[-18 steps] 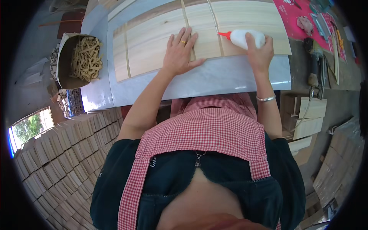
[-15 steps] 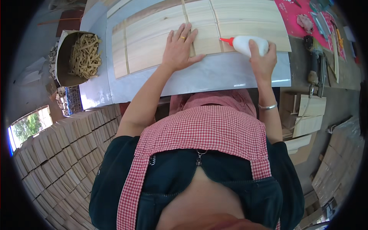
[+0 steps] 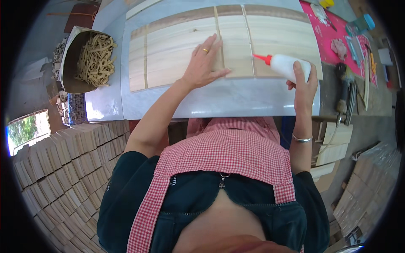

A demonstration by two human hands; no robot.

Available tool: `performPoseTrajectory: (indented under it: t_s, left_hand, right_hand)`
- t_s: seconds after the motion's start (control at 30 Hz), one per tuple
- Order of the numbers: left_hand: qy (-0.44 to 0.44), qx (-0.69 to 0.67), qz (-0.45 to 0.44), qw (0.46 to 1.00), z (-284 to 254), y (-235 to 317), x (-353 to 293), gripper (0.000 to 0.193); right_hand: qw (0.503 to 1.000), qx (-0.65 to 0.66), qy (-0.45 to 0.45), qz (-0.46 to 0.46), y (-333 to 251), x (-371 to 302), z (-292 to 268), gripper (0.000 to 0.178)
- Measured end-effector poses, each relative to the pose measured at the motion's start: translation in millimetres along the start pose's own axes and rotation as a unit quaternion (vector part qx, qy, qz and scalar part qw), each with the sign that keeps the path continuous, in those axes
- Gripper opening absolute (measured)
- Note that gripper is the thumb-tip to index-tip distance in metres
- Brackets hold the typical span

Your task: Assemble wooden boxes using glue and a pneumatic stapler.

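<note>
Standing near stacked wood [image 3: 74, 168], a glossy table [image 3: 219, 101] bears a board [image 3: 235, 46].

The table [image 3: 236, 103] has a pale blue-grey, faintly marbled top with a glossy front edge; bright reflections show at its front left corner. A seam runs from front to back near its left end. A broad, grooved board [image 3: 234, 42] lies flat across most of the top, leaving a bare strip along the front. Behind its far left corner lies a narrow pale slat [image 3: 143, 8]. A box [image 3: 67, 63] overlaps the left edge; whether it rests on the top cannot be told. To the right, a grey-brown bench [image 3: 379, 105] carries a pink sheet [image 3: 318, 31], a dark tool [image 3: 342, 90] and a thin stick [image 3: 366, 95].
</note>
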State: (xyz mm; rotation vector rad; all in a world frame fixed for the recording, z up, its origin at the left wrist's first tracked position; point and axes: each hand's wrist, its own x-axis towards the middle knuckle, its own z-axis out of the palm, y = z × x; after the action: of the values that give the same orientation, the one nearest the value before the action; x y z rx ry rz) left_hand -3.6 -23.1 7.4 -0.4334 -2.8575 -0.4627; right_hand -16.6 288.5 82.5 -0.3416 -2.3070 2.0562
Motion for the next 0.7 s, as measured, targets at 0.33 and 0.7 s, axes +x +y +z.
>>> performPoseTrajectory:
  t_s: [0.33, 0.7]
  left_hand:
    - [0.011, 0.105, -0.122, 0.987, -5.1, -99.4, 43.4, 0.073]
    - [0.018, 0.098, -0.134, 0.986, -0.3, -106.1, 44.4, 0.070]
  right_hand:
    - [0.998, 0.007, 0.015, -0.065, 12.7, 105.1, 158.6, 0.063]
    - [0.988, -0.101, 0.054, -0.103, 11.4, 108.6, 185.8, 0.057]
